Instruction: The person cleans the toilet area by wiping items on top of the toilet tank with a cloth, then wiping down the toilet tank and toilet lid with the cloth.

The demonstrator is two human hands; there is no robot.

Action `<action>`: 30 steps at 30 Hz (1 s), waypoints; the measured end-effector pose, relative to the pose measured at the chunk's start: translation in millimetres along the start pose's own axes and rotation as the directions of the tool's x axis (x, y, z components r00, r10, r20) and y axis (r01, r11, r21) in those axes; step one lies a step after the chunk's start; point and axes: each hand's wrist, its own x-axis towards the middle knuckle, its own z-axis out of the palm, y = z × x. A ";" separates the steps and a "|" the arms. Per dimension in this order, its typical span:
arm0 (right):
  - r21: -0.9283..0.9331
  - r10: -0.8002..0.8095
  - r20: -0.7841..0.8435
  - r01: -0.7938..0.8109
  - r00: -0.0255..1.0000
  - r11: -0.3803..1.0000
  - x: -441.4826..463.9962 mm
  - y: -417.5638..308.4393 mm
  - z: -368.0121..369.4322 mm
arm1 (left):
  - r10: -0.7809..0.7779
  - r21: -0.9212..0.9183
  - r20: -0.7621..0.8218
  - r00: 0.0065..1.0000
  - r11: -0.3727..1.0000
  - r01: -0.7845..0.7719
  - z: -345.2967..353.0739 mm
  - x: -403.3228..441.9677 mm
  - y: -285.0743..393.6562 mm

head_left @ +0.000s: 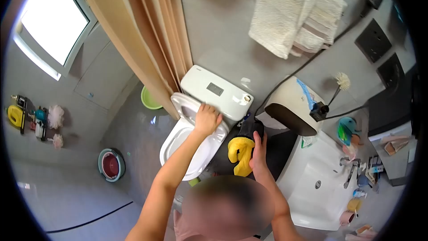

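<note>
My left hand (pixel 207 119) rests on the raised lid and seat of the white toilet (pixel 196 172), its fingers bent over the edge just in front of the cistern (pixel 217 90). To the right, my right hand (pixel 259 153) is around the side of a black bin (pixel 250 129). A yellow cloth or bag (pixel 241 155) hangs from the bin's front, next to my right palm. What the fingers of my left hand grip is too small to make out fully.
A white sink (pixel 315 183) with a tap (pixel 350 172) is at the right, beside a cream box (pixel 294 107). Towels (pixel 285 15) hang above. An orange curtain (pixel 147 31), a green basin (pixel 150 98) and stacked basins (pixel 111 165) are at the left.
</note>
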 end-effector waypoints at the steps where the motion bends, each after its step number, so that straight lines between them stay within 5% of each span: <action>1: -0.006 -0.002 -0.017 0.002 1.000 1.000 4.9 0.8 -2.6 | -0.103 -0.067 0.051 0.993 0.992 0.107 -7.5 -17.9 12.7; 3: 0.006 -0.010 0.050 0.010 0.999 1.000 20.0 8.7 11.5 | -0.201 -0.013 0.083 0.976 0.979 0.202 -24.3 -69.4 1.1; 5: 0.003 0.010 0.106 -0.011 0.994 1.000 26.4 14.3 24.7 | -0.495 -0.072 0.269 0.826 0.845 0.530 1.1 -138.2 -26.9; 10: 0.058 0.051 0.335 -0.074 0.941 0.996 30.3 38.0 60.0 | -0.504 -0.003 0.653 0.566 0.745 0.667 71.3 -293.0 -98.5; 12: 0.043 0.081 0.409 -0.108 0.909 0.993 23.7 40.4 68.9 | -0.389 0.104 0.773 0.501 0.857 0.505 76.4 -306.8 -98.6; 14: 0.006 0.127 0.466 -0.147 0.876 0.989 21.8 42.9 74.3 | -0.472 -0.279 0.664 0.580 0.564 0.777 80.2 -275.6 -100.0; 15: 0.000 0.135 0.475 -0.153 0.870 0.988 20.6 40.4 78.3 | -0.500 -0.486 0.568 0.654 0.437 0.757 65.5 -250.6 -96.9; 17: -0.152 0.217 0.589 -0.157 0.778 0.976 12.0 30.5 87.3 | -0.524 -0.791 0.393 0.756 0.227 0.569 16.3 -198.2 -84.6; 19: -0.143 0.186 0.644 -0.122 0.742 0.982 0.3 24.4 98.5 | -0.510 -0.885 0.312 0.801 0.150 0.441 -30.7 -163.1 -70.7; 21: -0.228 0.092 0.788 0.149 0.609 0.962 -4.1 21.8 102.9 | -0.431 -0.945 0.256 0.865 0.074 0.317 -62.5 -142.9 -56.0; 23: -0.202 0.082 0.787 0.131 0.611 0.971 -14.8 14.1 109.4 | -0.339 -0.902 0.039 0.940 0.393 0.179 -65.5 -139.1 -52.1; 27: 0.000 -0.012 0.789 0.019 0.614 1.000 -30.6 -4.6 118.8 | -0.169 -0.631 -0.024 0.985 0.767 0.117 -62.0 -149.7 -62.2; 29: -0.211 -0.166 0.684 0.411 0.710 0.887 -26.8 -10.2 120.1 | -0.272 -0.775 0.150 0.951 0.565 0.284 -77.7 -160.9 -63.2; 30: -0.290 -0.340 0.718 0.705 0.608 0.648 -29.3 -16.8 123.2 | -0.306 -0.700 0.090 0.948 0.657 0.279 -90.2 -168.0 -63.0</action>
